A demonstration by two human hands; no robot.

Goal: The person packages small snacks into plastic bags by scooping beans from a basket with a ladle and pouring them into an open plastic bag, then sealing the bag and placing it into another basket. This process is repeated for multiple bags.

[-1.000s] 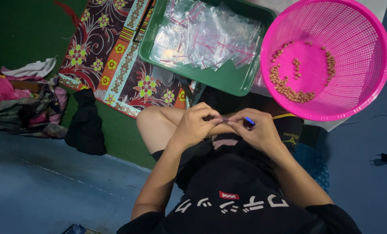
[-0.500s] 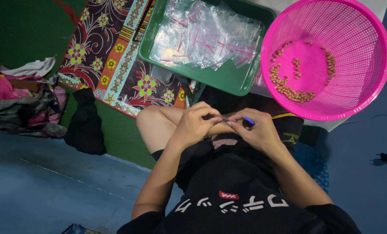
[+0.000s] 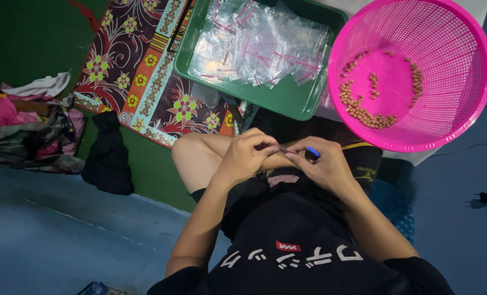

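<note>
I sit cross-legged and hold both hands together over my lap. My left hand (image 3: pixel 247 155) and my right hand (image 3: pixel 321 164) pinch a small clear plastic bag (image 3: pixel 287 148) between their fingertips; a small blue object (image 3: pixel 313 152) shows at my right fingers. In front of me a green tray (image 3: pixel 303 101) holds several small clear zip bags (image 3: pixel 257 43) with pink strips. To its right stands a pink plastic basket (image 3: pixel 462 104) with peanuts (image 3: pixel 363 112) scattered in a ring on its bottom.
A floral patterned cloth (image 3: pixel 145 82) lies under the tray on a green mat. A heap of clothes (image 3: pixel 25 123) and a black cloth (image 3: pixel 110 158) lie at the left. A black plug and cable (image 3: pixel 486 198) rest on the blue floor at the right.
</note>
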